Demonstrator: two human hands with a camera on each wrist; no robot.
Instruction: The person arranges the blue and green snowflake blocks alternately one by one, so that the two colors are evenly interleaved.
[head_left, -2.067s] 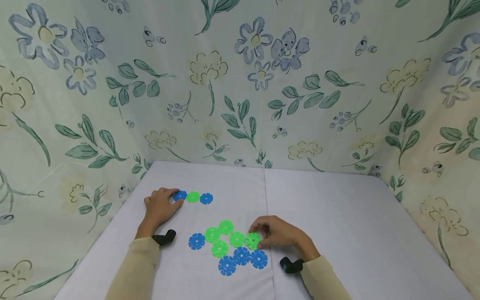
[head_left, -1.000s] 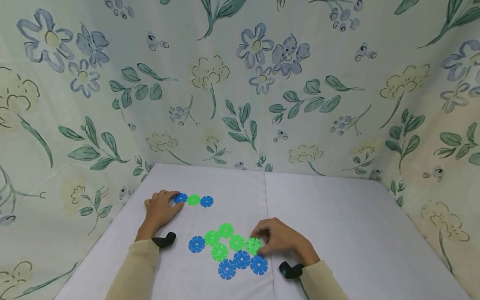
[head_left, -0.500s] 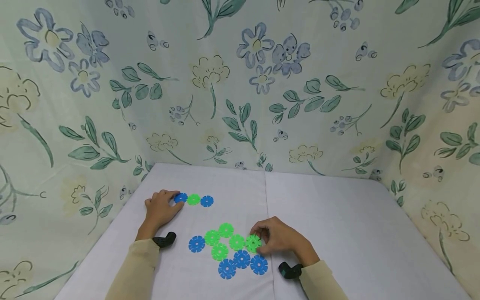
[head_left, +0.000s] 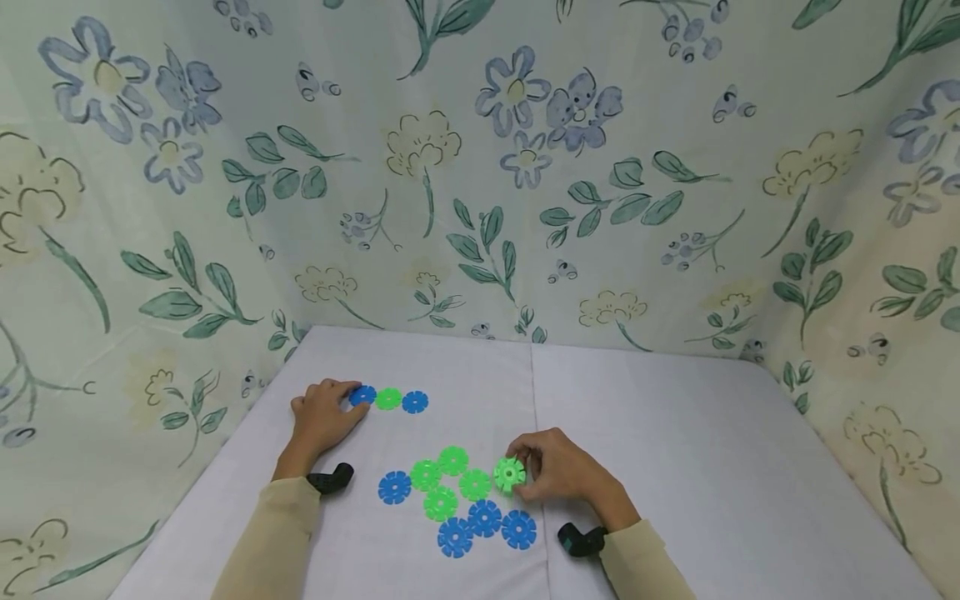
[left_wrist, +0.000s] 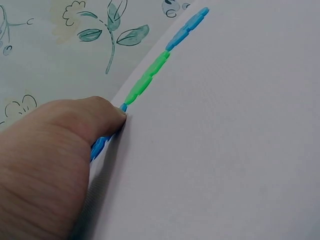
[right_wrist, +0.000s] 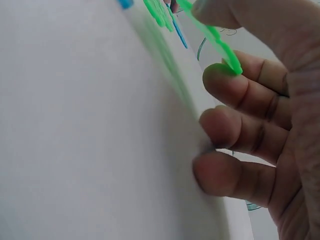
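Head view: right grip (head_left: pixel 564 467), closed thumb-to-finger, pinches a green snowflake disc (head_left: pixel 509 475) at its left by the edge, apparently leaving slots free; left grip (head_left: pixel 322 417) pinches a blue snowflake disc (head_left: pixel 363 395), seemingly for steadiness.

Green slotted discs (head_left: pixel 481 490) and blue slotted discs (head_left: pixel 449 543): to my eye, smooth plastic, mildly glossy. White table cover (head_left: pixel 645 458): matt cloth. Floral backdrop (head_left: pixel 525 250): matt printed cloth; beige sleeves (head_left: pixel 272 533), matt fabric.

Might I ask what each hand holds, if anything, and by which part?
The right hand pinches a green notched plastic disc by its rim; the left hand grips the leftmost blue notched plastic disc by its edge.
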